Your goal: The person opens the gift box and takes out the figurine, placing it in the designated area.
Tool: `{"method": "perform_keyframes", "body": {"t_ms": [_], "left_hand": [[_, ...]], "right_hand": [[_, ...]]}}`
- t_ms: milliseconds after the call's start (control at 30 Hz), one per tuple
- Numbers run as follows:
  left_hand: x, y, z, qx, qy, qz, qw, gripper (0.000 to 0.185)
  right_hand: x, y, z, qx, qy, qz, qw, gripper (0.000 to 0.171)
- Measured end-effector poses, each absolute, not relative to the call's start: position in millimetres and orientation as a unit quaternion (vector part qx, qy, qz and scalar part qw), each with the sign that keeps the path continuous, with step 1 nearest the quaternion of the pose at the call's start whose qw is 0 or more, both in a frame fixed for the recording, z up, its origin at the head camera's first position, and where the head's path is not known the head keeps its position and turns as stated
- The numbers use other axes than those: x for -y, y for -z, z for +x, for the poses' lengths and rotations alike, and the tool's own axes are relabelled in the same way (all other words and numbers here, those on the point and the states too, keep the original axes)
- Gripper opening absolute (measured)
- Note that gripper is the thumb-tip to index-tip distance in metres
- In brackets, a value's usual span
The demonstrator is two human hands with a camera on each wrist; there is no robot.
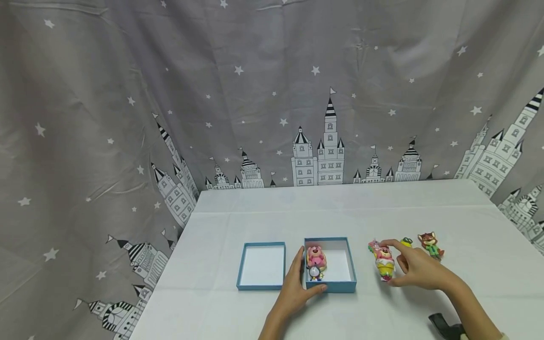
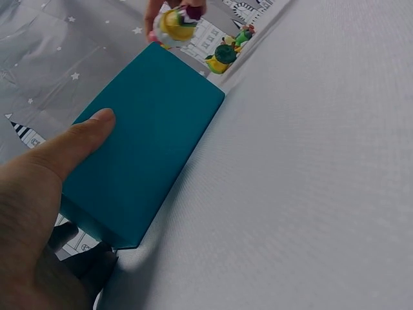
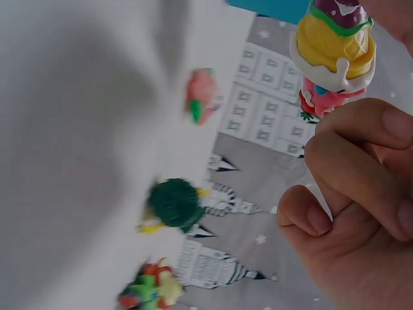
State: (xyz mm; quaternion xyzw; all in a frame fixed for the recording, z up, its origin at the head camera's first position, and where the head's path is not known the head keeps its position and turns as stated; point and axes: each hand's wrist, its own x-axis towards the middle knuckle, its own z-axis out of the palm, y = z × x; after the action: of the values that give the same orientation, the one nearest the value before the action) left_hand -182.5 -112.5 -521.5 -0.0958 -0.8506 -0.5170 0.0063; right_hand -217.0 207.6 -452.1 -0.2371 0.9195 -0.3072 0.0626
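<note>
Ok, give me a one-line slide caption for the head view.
Left hand steadies the blue box holding two toys while right hand grips a pink-and-yellow figure beside it.

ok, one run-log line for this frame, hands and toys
left hand: steadies blue box | right hand: pinches pink-and-yellow figure | box: pink figure inside | lid: left of box

A staged tabletop set: white-clothed table against castle-print curtain.
</note>
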Motion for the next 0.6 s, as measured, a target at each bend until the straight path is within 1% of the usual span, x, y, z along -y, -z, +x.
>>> {"method": "perform_keyframes", "body": {"t_ms": [300, 433, 600], "left_hand": [[112, 523, -183, 0.85, 0.517, -0.1, 0.012, 0.106], [112, 523, -183, 0.85, 0.518, -0.097, 0.008, 0.106], [113, 524, -184, 0.848, 0.52, -0.101, 0.011, 0.106]], "right_hand": [[-217, 478, -217, -0.9, 0.327, -0.258, 0.128, 0.081], [-217, 485, -219, -0.894, 0.335, -0.257, 0.148, 0.079], [-218, 489, -221, -0.889, 0.344, -0.256, 0.159, 0.078]]}}
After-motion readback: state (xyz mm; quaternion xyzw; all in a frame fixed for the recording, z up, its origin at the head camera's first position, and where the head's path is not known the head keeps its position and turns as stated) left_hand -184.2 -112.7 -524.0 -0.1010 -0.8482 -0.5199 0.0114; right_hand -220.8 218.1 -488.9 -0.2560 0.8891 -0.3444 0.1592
